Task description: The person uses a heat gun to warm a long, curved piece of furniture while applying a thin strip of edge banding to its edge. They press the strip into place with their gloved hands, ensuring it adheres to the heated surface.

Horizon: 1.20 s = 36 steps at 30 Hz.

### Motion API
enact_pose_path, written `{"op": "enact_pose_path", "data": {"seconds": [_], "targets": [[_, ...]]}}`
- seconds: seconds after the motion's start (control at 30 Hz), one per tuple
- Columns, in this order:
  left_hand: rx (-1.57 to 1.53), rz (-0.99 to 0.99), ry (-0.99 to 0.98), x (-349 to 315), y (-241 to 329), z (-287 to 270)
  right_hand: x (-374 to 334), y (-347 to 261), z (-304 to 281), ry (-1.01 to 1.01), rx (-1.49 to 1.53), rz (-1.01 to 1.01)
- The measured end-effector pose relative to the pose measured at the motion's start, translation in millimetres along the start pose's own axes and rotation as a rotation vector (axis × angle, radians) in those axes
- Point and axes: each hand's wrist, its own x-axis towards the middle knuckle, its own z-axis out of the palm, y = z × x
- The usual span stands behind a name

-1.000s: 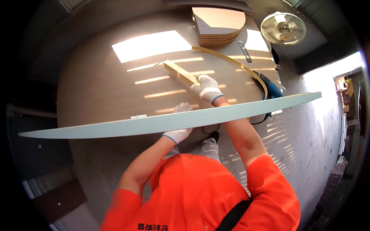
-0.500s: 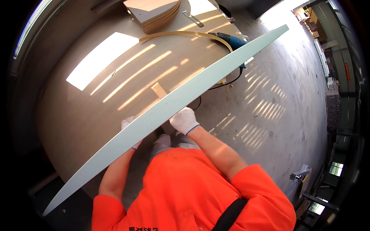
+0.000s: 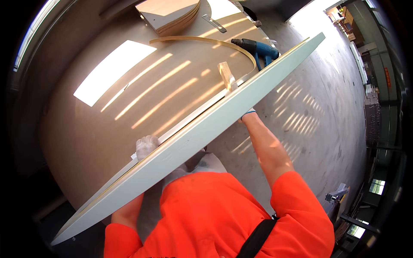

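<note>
A long pale green panel [image 3: 195, 137] lies diagonally across the view, from lower left to upper right, with a yellowish strip along its far edge. My left hand [image 3: 147, 147], in a white glove, is closed over that far edge left of the middle. My right hand [image 3: 248, 113] is at the near side, further up to the right; only the blue-trimmed glove cuff shows, and the panel hides its fingers. Across from it, a pale wooden block [image 3: 227, 76] sticks up beyond the far edge. Whether my right hand holds the block cannot be seen.
On the brown table [image 3: 99, 129] lie a curved yellowish edging strip [image 3: 202, 38], a blue heat gun [image 3: 258, 48], a flat metal tool [image 3: 214, 23] and a stack of curved boards [image 3: 170, 15]. Concrete floor [image 3: 309, 142] extends to the right.
My right hand and the wooden block have moved up and right along the panel. The panel has tilted, so its far edge now shows. More of my left hand is visible.
</note>
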Motion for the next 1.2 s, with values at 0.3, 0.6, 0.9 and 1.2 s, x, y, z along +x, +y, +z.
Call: {"op": "enact_pose_path", "data": {"seconds": [0.3,0.6,0.9,1.2], "targets": [[-0.076,0.059,0.085,13,25,-49,-166,-228,98,-0.077,-0.229,-0.355],[-0.049,-0.131,-0.117,-2,4,-9,-93,-122,59,0.124,-0.301,-0.251],[0.020,-0.070,-0.041,2,16,-16,-42,-79,-2,0.072,-0.302,-0.052],[-0.113,0.136,0.156,-1,14,-58,-187,-277,101,-0.238,-0.386,-0.261]]}}
